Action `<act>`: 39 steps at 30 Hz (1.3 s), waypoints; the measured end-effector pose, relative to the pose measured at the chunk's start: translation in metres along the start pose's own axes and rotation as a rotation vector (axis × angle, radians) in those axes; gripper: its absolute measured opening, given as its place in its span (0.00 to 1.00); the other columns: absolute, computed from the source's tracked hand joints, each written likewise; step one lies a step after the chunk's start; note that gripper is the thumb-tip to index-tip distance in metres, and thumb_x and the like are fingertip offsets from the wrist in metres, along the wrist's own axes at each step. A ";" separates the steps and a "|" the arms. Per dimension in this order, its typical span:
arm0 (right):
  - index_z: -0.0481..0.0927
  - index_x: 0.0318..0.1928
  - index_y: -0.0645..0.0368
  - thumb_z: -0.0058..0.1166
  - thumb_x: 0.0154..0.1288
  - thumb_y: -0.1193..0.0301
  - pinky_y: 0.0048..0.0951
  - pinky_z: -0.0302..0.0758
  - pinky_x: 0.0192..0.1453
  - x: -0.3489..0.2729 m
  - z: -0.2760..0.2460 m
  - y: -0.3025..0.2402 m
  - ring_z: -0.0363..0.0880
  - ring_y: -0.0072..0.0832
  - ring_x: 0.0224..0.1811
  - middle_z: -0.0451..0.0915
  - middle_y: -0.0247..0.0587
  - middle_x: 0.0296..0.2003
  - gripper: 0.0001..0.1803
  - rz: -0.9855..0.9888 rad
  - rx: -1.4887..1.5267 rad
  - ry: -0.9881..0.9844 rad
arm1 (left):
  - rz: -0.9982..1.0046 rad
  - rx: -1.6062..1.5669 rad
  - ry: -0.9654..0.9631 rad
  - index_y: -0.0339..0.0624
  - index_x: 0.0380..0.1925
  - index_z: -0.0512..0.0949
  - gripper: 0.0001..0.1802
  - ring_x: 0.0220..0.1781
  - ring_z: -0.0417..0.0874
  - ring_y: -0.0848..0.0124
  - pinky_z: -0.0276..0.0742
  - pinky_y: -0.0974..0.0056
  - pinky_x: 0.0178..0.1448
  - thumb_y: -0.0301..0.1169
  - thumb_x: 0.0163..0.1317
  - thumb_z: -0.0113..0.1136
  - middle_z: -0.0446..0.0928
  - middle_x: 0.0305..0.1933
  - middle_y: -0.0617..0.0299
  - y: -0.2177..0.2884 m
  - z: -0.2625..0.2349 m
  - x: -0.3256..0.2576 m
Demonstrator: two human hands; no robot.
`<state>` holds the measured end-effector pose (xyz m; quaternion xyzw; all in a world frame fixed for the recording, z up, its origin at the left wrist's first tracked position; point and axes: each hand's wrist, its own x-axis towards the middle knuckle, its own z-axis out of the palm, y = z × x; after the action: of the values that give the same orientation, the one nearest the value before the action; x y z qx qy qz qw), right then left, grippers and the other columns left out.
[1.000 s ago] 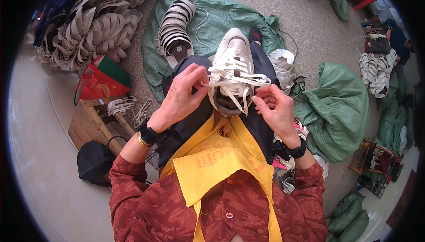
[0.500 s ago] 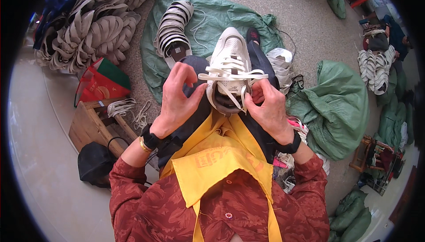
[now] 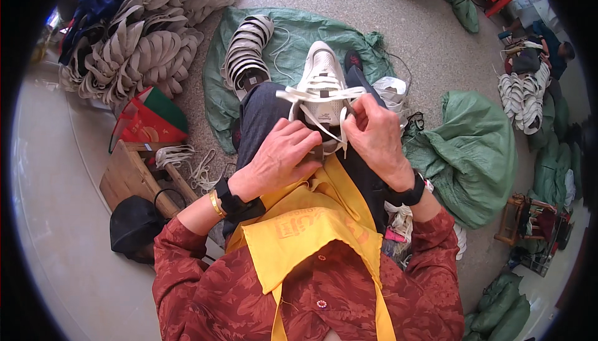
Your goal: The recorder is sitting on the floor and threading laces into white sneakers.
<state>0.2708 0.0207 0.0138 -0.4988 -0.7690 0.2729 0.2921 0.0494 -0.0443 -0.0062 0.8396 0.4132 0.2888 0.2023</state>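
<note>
One low-cut white mesh shoe with grey trim (image 3: 321,73) sits between the person's thighs, straight ahead of the body, its long axis running away from the wearer: toe pointing forward, heel and opening toward the lap. Across its tongue lies a flat white lace (image 3: 319,96), with loose lengths sticking out to both sides and others hanging toward the heel.

Both hands are at the heel half; neither is near the toe. The bare left hand (image 3: 280,157) comes in from the lower left, fingers curled and thumb folded in, and appears to grip the grey heel edge. The bare right hand (image 3: 377,134) is farther forward and nearer the crossed lace. Its thumb and forefinger pinch at the right side of the opening; lace and collar overlap there, so which is caught cannot be told.

Beneath and behind the heel spreads a yellow cloth apron (image 3: 311,219), over dark trousers (image 3: 265,107). Beyond the toe, a green woven plastic sheet (image 3: 311,26) covers some floor; on its left part curves a row of nested pale shoes (image 3: 244,54). To the right slumps a bulging green woven sack (image 3: 470,160); to the left stands a brown wooden stool (image 3: 128,176).
</note>
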 end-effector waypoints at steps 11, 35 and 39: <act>0.83 0.44 0.64 0.68 0.64 0.76 0.31 0.83 0.36 -0.021 -0.021 0.012 0.88 0.31 0.30 0.86 0.44 0.37 0.10 0.024 0.119 -0.143 | -0.407 -0.398 0.370 0.39 0.45 0.75 0.20 0.55 0.76 0.78 0.71 0.71 0.61 0.21 0.57 0.76 0.78 0.45 0.65 -0.007 -0.045 -0.010; 0.78 0.44 0.59 0.59 0.61 0.79 0.37 0.82 0.35 -0.014 0.016 0.041 0.85 0.41 0.37 0.78 0.43 0.41 0.11 -0.588 -0.256 -0.346 | -0.297 -0.543 0.541 0.39 0.44 0.71 0.21 0.50 0.73 0.80 0.70 0.72 0.58 0.21 0.59 0.75 0.75 0.44 0.69 -0.010 -0.051 0.013; 0.76 0.46 0.60 0.58 0.61 0.81 0.40 0.81 0.36 -0.018 0.004 0.033 0.84 0.46 0.36 0.79 0.46 0.37 0.12 -0.466 -0.182 -0.373 | -0.272 -0.590 0.561 0.40 0.46 0.71 0.21 0.53 0.73 0.79 0.68 0.71 0.62 0.21 0.60 0.76 0.74 0.46 0.69 -0.004 -0.063 0.020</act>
<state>0.2943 0.0156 -0.0157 -0.2744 -0.9243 0.2153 0.1547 0.0154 -0.0190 0.0454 0.5726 0.4590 0.5825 0.3496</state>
